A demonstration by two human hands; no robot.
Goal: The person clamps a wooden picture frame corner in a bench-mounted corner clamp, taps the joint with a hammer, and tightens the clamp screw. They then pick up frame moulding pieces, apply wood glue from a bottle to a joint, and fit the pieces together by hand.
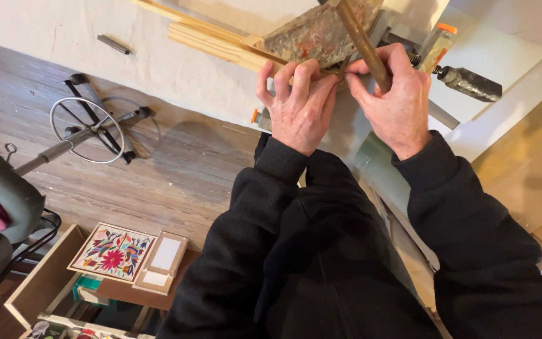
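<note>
My left hand (pixel 297 103) presses its fingers onto the end of a pale wooden strip (pixel 221 43), right beside a rough, paint-stained block (pixel 315 32). My right hand (pixel 393 100) is closed around a brown wooden handle (pixel 362 43) that slants up and to the left across that block. The two hands are nearly touching at the fingertips. Both arms wear dark sleeves. What the handle ends in is hidden behind the hands.
A bar clamp with orange tips (pixel 437 44) and a dark grip (pixel 470 83) lies to the right. White boards (pixel 515 56) are at the top right. Below left are a stool base with a metal ring (pixel 89 129), a wooden floor, an embroidered floral panel (pixel 113 251) and small frames (pixel 162 262).
</note>
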